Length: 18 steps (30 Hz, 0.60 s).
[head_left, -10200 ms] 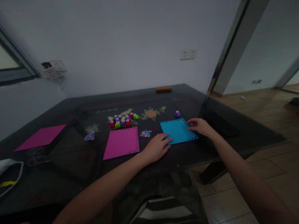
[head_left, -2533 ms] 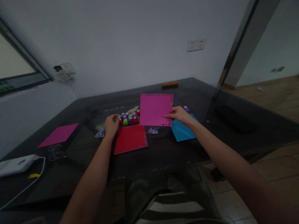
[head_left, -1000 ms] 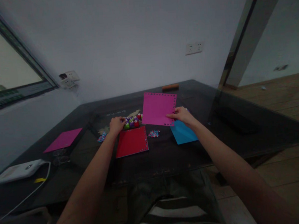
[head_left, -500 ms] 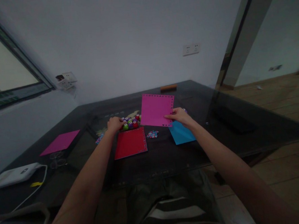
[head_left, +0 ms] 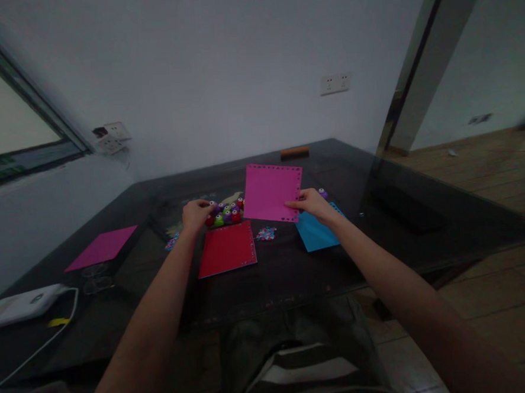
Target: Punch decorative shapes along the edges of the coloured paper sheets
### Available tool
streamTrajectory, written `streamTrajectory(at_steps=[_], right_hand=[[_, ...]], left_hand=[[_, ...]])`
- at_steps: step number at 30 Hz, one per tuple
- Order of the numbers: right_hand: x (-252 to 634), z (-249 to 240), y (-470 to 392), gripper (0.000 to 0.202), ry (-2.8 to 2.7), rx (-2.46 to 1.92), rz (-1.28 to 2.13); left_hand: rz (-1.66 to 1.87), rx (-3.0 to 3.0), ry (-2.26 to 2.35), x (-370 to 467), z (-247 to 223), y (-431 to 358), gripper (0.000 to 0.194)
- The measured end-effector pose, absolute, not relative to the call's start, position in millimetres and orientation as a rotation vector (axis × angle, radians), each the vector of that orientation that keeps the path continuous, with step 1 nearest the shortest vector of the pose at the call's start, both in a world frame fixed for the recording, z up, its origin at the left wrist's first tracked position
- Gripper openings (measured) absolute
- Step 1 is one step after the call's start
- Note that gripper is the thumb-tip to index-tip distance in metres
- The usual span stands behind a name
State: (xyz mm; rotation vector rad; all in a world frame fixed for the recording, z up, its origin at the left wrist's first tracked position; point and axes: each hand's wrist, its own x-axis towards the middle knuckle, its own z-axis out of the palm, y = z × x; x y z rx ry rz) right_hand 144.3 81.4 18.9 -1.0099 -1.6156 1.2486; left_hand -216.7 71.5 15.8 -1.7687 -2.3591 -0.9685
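So the right hand [head_left: 310, 204] has the hole-edged pink sheet [head_left: 271, 193] pinched by its right side, up over the table [head_left: 289, 278], blocking bits of the blue sheet [head_left: 319, 233]. Left hand [head_left: 196, 214] is at the little eyed figures [head_left: 227, 214], fingers on a purple one, can't tell if it's actually gripped. Red sheet [head_left: 227, 248] sits just near of them, confetti [head_left: 266, 233] right of that, eyeglasses [head_left: 97, 283] and white device [head_left: 22, 306] way left.
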Motion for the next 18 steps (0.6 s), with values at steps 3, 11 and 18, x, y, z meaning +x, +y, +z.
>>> streamTrajectory(at_steps=[3, 11, 18], right_hand=[[142.3, 19.6, 78.9, 0.019, -1.574, -1.01, 1.271], [139.3, 20.2, 75.6, 0.027, -1.452, -0.941, 1.312], [134.1, 22.4, 72.5, 0.04, -1.33, -0.879, 1.298]], left_hand=[[-1.308, -1.742, -2.311, -207.4, 23.7, 62.9, 0.027], [-2.63, -1.994, -2.262, -143.4, 25.1, 35.7, 0.011], [-3.176, -2.036, -2.087, -68.9, 17.3, 17.7, 0.004]])
